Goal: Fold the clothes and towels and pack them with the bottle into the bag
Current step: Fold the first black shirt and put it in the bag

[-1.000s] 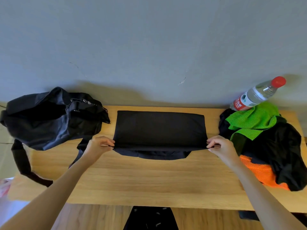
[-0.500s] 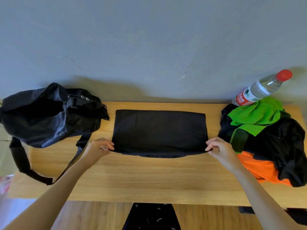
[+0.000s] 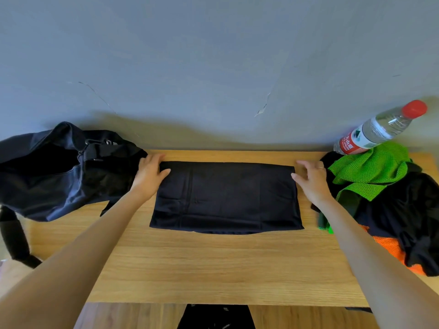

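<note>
Folded black cotton garment flat mid-surface, soft, light, limp (apt to slump unless lifted by both far corners), left hand at 10 o'clock, right hand at 2, fingers straight, gripping nothing.

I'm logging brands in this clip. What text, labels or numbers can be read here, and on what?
Water bottle: red and white label with white characters and a small dark triangle mark, too blurred to read.
Black bag: small pale marks near the strap clip, unreadable.
Nothing else bears text.
</note>
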`<state>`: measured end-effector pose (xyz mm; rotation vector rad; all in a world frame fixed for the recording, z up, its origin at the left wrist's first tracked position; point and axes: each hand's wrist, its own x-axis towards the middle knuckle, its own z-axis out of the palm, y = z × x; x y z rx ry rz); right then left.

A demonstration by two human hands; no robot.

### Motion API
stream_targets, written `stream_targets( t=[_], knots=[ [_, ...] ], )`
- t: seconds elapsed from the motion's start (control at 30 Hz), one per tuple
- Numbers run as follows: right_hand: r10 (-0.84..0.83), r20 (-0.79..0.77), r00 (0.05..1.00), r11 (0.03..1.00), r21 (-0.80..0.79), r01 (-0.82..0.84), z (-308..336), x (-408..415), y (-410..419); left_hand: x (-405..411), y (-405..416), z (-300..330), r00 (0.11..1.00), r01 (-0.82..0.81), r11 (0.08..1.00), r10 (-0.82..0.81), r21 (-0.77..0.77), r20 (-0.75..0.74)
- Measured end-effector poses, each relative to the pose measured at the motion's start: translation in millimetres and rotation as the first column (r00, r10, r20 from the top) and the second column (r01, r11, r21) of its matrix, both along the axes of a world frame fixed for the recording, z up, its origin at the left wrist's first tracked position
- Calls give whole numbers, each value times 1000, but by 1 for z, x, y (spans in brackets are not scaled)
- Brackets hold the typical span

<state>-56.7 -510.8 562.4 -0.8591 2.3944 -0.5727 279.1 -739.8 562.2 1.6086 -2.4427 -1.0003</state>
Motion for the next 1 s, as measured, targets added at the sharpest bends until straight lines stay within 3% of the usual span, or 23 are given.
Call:
stream_targets(
  t=[0.33,0.5,0.7,1.0],
  knots=[
    [-18,-24,1000,999,44,19,-8,2,-19,-12,-9,-6,970,94,994,-80,-48,227],
    [-86,168,982,985,-132,109,5,0,-15,-11,-6,6,1000,-8,998,9,67,-22],
    [-118,329,937,940,-268,213,31,0,-4,-2,-2,32,953,-70,960,144,270,-268],
    [-26,393,919,887,-414,202,108,-2,18,14,1,100,890,-69,976,154,207,-430]
  ],
)
